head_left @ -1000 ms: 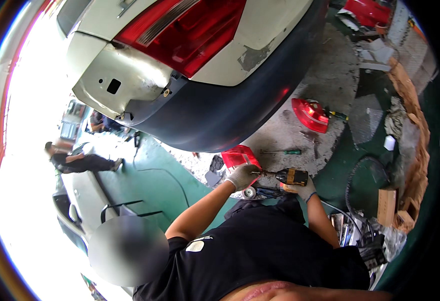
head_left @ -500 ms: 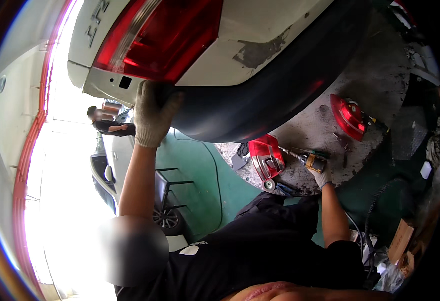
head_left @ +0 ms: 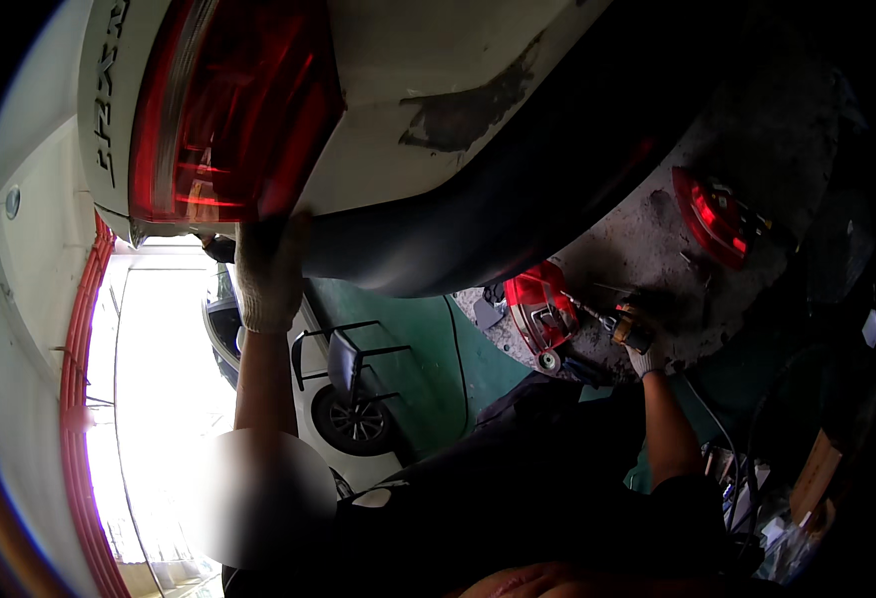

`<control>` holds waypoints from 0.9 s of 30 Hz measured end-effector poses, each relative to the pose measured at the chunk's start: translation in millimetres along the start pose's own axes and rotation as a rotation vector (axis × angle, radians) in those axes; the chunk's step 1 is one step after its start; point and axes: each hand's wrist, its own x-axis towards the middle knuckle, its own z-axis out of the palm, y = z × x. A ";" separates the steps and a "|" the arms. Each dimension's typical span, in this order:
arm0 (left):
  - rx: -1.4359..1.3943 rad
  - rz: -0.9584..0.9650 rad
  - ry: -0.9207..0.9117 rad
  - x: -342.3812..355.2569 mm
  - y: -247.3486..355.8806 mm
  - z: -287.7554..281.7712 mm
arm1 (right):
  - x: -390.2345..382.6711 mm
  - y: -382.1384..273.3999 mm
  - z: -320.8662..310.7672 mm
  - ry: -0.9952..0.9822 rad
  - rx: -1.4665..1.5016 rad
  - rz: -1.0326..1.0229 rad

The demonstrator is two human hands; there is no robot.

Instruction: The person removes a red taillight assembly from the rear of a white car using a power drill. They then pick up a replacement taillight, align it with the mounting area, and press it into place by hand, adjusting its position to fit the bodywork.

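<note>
Green flr (head_left: pixel 423 339); R hand (head_left: pixel 645 360) w/ drill (head_left: pixel 632 333), axis slanted, bit (head_left: pixel 587 308) twd lamp (head_left: pixel 535 289).

Large tail light (head_left: pixel 243 110) cut off at top

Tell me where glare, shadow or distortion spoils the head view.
Head view: the background left of the left hand is blown out white; head view: the bumper and the drill in the right hand sit in shadow; head view: fisheye bends the red pipes near the left rim.
</note>
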 end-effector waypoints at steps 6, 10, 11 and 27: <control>0.114 0.026 -0.033 6.5 -9.5 -14.5 | -23.3 -44.0 49.6 0.020 -1.577 -0.141; -0.144 0.026 -0.163 11.1 -34.8 -24.5 | -33.1 -40.4 41.1 0.160 -1.551 -0.386; -0.235 -0.036 -0.184 9.3 -34.6 -27.2 | -34.0 -13.6 15.4 0.214 -1.528 -0.488; 0.191 0.254 0.112 3.4 -47.3 -0.2 | 56.9 -370.1 56.7 0.603 -1.872 0.018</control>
